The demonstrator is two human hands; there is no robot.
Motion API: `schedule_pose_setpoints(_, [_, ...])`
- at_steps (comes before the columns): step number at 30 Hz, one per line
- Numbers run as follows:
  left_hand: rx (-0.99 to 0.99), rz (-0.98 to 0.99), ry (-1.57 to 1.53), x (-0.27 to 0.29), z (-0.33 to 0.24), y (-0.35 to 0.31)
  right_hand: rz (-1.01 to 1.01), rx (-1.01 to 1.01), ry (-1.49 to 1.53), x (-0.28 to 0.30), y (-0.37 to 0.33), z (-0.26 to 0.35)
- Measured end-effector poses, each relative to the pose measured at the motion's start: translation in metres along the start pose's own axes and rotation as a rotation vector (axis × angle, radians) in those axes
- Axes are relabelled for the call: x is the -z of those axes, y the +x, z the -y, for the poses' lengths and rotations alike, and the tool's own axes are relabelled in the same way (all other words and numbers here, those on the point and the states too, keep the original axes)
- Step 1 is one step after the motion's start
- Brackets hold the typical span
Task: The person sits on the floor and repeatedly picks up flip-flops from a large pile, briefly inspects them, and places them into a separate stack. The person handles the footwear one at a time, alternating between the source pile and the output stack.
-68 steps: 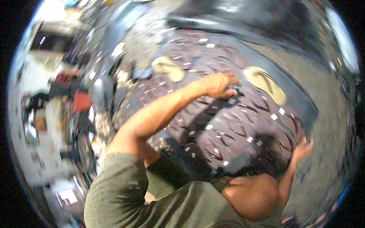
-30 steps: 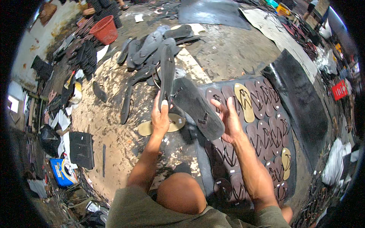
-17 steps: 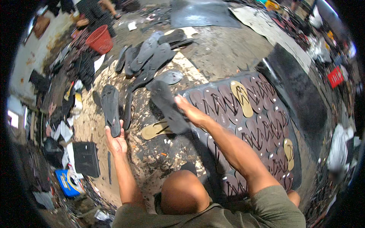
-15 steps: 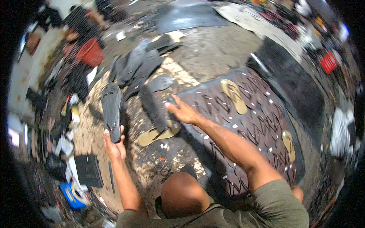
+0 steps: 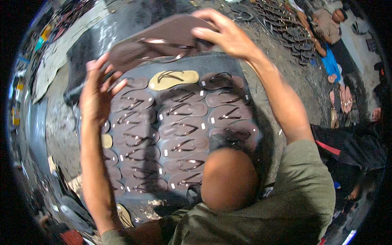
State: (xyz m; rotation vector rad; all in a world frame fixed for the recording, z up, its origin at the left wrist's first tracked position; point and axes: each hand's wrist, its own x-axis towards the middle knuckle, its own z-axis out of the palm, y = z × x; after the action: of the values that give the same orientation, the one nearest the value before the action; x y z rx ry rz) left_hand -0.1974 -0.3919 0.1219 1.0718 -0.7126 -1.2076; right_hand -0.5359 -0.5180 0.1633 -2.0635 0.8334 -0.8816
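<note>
A dark brown flip-flop with glossy straps is raised above the far end of the mat. My right hand pinches its right end between thumb and fingers. At the flip-flop's left end, my left hand has its fingers curled against the edge; blur hides part of this grip. Below, rows of similar brown flip-flops lie on a dark mat, several with small white tags. A tan flip-flop with dark straps rests among the far ones, just under the raised one.
Another tan flip-flop lies by my left forearm. Black sheeting and a pale sheet are at the far left. A large heap of dark sandals covers ground at the far right, near a seated person.
My view has turned toward the mat. The black sandal has left my left hand. Both hands are now raised at the brown flip-flop; my right hand, empty before, grips it.
</note>
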Motion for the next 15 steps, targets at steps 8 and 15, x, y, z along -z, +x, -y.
schedule_pose_setpoints(8, [0.357, 0.062, 0.433, -0.159, 0.278, 0.131, -0.353, -0.747, 0.192, 0.064, -0.136, -0.266])
schedule_pose_setpoints(15, [0.414, 0.125, 0.630, -0.155, 0.349, 0.158, -0.482, -0.906, 0.373, 0.036, -0.167, -0.357])
